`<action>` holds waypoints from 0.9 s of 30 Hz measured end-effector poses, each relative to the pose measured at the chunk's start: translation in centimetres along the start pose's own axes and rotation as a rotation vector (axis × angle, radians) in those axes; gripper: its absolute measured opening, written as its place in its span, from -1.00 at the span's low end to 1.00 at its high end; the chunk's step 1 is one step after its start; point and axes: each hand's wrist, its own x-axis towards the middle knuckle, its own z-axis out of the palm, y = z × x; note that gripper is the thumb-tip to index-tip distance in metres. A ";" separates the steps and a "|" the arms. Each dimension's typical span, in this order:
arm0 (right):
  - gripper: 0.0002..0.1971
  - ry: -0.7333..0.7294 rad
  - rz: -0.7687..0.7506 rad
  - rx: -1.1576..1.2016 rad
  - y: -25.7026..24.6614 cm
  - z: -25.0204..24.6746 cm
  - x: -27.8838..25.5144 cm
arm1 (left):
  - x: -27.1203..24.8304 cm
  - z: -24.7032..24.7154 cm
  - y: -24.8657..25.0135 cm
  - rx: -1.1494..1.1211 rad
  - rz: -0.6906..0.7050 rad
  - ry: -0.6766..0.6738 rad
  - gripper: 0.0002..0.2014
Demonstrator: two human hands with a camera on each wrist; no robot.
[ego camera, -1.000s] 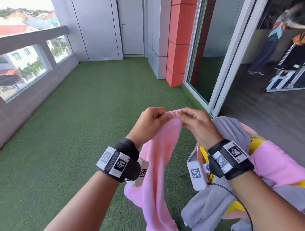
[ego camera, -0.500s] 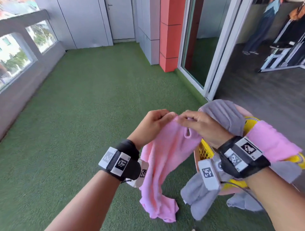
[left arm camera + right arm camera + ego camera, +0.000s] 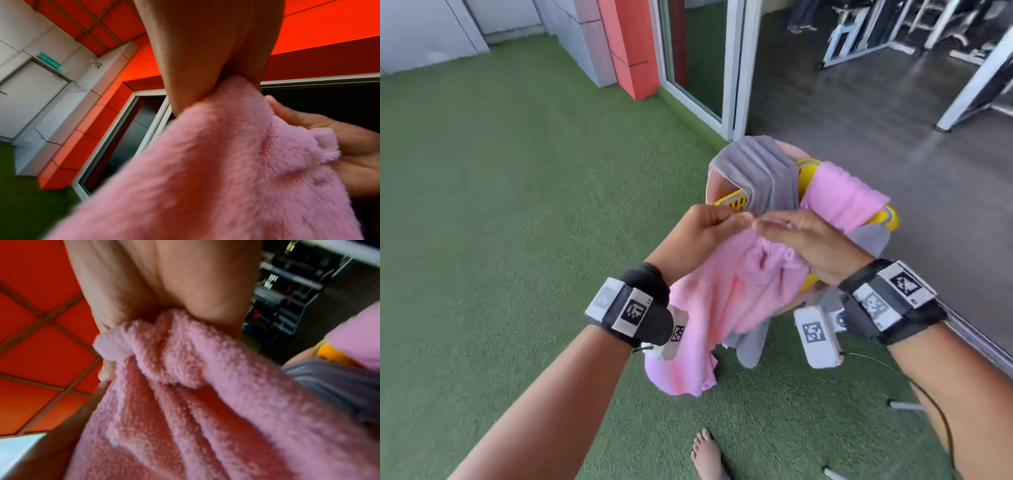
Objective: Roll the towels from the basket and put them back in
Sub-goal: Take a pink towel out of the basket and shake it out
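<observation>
A fluffy pink towel [image 3: 726,301] hangs in the air in front of me, bunched at its top edge. My left hand [image 3: 709,226] pinches that edge from the left, and my right hand [image 3: 801,236] grips it just beside, so the two hands almost touch. In the left wrist view the pink towel [image 3: 216,162] comes out from under the curled fingers [image 3: 195,68]. In the right wrist view the pink towel [image 3: 185,394] is gathered in folds inside the right fist. Behind the hands stands the yellow basket [image 3: 890,219], with a grey towel [image 3: 760,171] and another pink towel [image 3: 842,195] draped over its rim.
Green artificial turf [image 3: 500,205] covers the floor to the left and front. An orange pillar [image 3: 630,48] and a white-framed sliding glass door [image 3: 726,68] stand at the back, with dark indoor flooring [image 3: 893,137] on the right. My bare foot [image 3: 705,452] shows below.
The towel's top edge has come down and to the right, nearer the basket, and is more bunched up. The view has tipped downward.
</observation>
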 end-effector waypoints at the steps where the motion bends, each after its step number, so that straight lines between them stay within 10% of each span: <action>1: -0.68 0.079 -0.019 0.021 0.0 -1.7 -1.2 | 0.2 1.2 0.2 -0.032 0.003 -0.046 -0.63; 7: -0.75 0.587 -0.102 0.021 1.0 -11.7 -9.5 | 0.4 8.2 0.9 -0.054 0.022 -0.196 -0.52; 13: -0.53 0.258 0.017 -0.206 2.5 -13.5 -19.0 | 2.3 19.3 6.9 0.095 0.172 -0.265 -0.56; 19: -0.74 0.606 0.036 -0.110 2.9 -22.0 -27.6 | 1.8 26.5 8.3 0.010 0.076 -0.365 -0.42; 27: -0.64 0.657 0.051 -0.224 3.7 -31.0 -31.0 | 3.3 29.1 6.7 0.028 0.059 -0.276 -0.53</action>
